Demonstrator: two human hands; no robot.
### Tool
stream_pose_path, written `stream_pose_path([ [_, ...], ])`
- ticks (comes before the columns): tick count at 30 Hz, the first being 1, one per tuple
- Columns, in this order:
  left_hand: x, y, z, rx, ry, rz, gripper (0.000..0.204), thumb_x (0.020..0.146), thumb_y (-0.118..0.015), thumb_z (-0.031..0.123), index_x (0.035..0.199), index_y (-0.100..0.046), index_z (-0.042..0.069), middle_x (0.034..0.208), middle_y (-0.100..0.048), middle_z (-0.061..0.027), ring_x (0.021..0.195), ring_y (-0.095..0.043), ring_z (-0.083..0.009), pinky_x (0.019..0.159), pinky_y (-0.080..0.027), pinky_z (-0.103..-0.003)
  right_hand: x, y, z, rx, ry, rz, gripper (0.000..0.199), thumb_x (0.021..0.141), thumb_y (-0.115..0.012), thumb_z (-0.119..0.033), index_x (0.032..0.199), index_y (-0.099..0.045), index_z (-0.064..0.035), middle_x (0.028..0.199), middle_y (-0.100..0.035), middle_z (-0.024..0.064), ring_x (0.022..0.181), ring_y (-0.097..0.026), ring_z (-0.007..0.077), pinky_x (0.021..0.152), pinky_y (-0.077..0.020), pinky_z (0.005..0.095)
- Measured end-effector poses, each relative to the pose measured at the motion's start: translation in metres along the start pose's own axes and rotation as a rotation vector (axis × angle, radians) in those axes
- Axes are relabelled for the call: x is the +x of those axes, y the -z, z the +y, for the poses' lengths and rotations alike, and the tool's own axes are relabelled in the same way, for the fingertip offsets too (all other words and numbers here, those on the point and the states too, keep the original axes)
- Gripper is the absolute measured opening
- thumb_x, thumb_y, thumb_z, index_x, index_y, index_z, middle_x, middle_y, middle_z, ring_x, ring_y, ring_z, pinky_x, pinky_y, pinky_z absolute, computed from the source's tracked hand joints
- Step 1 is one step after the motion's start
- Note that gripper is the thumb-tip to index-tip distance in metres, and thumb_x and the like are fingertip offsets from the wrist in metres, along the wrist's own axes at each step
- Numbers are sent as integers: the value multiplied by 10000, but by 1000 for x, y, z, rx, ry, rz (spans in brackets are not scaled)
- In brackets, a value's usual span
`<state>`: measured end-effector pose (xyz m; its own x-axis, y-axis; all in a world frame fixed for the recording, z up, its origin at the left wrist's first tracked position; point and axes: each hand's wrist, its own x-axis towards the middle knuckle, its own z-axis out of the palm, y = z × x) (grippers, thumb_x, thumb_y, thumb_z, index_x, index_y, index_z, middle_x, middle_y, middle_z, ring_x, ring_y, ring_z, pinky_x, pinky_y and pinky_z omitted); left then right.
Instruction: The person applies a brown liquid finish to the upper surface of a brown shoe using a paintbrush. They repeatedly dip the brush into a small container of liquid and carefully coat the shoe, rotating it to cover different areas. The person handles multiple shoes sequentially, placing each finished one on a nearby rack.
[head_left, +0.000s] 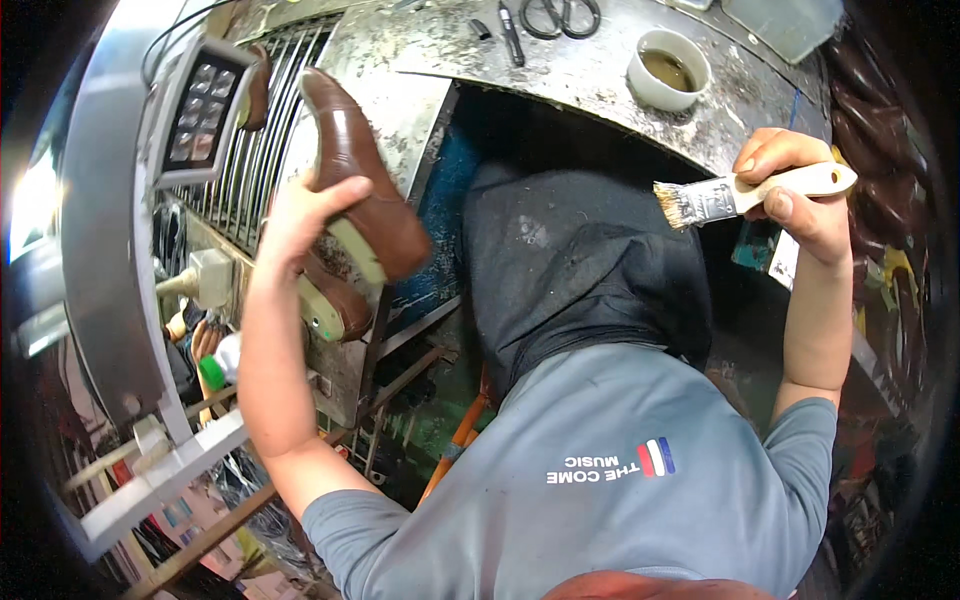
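Note:
My left hand (300, 218) is closed around a glossy brown leather shoe (362, 160), its thumb lying across the upper. The shoe is tilted, toe up and away, and its pale yellowish-green heel block faces down. Part of the sole is hidden behind my fingers. On the right, my right hand (800, 195) grips a paintbrush (735, 197) by its pale wooden handle. The brush points left, its bristles stained yellow-brown, held above my lap and apart from the shoe. Ahead of it, a white cup (669, 70) with brownish liquid stands on the bench.
Another brown shoe (338, 300) lies below my left hand, and one more (256, 88) sits by the slatted rack (275, 130). Scissors (560, 17) and a black marker (511, 35) are on the stained bench (590, 85). A lamp panel (198, 110) stands left; brown leather (880, 150) hangs right.

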<state>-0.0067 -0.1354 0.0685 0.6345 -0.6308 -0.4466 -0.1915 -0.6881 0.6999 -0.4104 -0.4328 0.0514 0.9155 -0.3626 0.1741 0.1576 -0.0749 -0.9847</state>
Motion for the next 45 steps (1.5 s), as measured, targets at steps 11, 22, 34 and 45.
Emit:
stream_pose_path([
  [11,169,136,-36,474,-39,537,1063,655,-891,616,1312,-537,-140,1169,-667,-203,1093,-629,-227,998,-450,-328,-16,4,26,62,-128,213,386,814,-799,-315,968,-727,31,883,-695,139,667,-648,161,595,-514,273],
  [22,327,171,-80,971,32,841,923,695,-721,786,1356,-639,147,1219,-705,-190,1097,-684,-380,932,-513,-512,0,1,25,-17,-290,402,322,795,-813,-251,936,-743,30,868,-726,136,774,-681,195,690,-536,309],
  [34,273,173,-91,1044,-25,589,968,788,-720,646,1449,-479,-20,1327,-613,-292,1240,-599,-410,1036,-473,-468,12,3,46,-200,-116,278,341,788,-789,-337,895,-722,-20,823,-709,116,731,-657,201,657,-506,315],
  [45,13,72,-58,1088,471,173,1132,719,-730,720,1509,-402,-20,1392,-573,-288,1295,-574,-382,1095,-441,-438,-41,3,54,-64,11,173,356,813,-782,-327,935,-709,0,839,-686,138,704,-623,179,627,-477,291],
])
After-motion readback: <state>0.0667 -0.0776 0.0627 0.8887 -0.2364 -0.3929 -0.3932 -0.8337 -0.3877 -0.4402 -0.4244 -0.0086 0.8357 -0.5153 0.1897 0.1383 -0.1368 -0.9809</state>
